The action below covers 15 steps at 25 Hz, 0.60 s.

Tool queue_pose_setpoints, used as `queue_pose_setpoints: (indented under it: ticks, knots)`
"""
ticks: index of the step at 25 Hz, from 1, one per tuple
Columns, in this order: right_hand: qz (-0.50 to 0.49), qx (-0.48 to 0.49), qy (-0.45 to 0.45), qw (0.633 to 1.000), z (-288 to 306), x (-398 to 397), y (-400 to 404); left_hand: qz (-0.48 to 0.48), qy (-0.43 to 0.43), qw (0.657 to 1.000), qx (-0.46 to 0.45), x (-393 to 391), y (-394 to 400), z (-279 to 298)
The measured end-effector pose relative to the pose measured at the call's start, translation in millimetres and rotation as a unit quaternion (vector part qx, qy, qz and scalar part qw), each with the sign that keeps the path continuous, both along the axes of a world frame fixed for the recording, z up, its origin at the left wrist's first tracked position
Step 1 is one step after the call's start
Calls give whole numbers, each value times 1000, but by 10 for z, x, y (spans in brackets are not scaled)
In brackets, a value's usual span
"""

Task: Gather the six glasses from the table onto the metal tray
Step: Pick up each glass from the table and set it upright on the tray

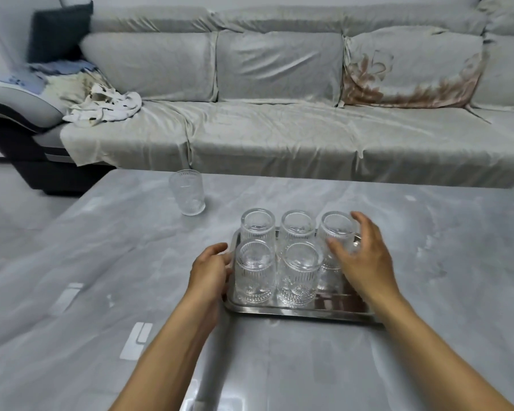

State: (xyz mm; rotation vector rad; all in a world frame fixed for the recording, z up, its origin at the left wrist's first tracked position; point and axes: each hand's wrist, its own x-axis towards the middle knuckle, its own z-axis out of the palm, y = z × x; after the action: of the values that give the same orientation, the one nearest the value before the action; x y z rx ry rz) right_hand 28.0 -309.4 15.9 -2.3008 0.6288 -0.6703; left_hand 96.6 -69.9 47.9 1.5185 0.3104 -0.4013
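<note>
A metal tray (294,310) lies on the grey table (101,262) in front of me. Several clear ribbed glasses stand on it in two rows, such as the front left glass (254,272) and the front middle glass (300,275). My right hand (365,259) wraps around the back right glass (337,232) on the tray. My left hand (210,269) rests curled against the tray's left rim. One more glass (187,192) stands alone on the table, far left of the tray near the back edge.
A grey covered sofa (279,129) runs along the far side of the table, with crumpled cloth (101,105) on its left end. White strips (137,341) lie on the table's left part.
</note>
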Motion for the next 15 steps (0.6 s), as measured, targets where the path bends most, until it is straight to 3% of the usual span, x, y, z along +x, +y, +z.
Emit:
queue_pose_setpoints:
  ticks: [4,7,8,10,12,13,15]
  knots:
    - [27,-21,-108,994,301,-391,474,76,-100,992,19,244,160,-67]
    - [110,-76,-63,989,285,-629,964,82,-209,957,182,629,309,-85]
    - [137,-94,-42,985,249,-628,1053,48,-244,930,270,797,355,-77]
    - [169,-123,-29,977,217,-555,1132,-85,-293,842,445,1168,377,7]
    - [185,-139,-47,972,242,-435,1143,-180,-308,773,524,1558,314,129]
    - [187,-147,-63,969,238,-379,1136,-191,-300,773,526,1753,277,175]
    - [192,-166,-77,964,172,-305,1126,-167,-266,803,507,2063,204,120]
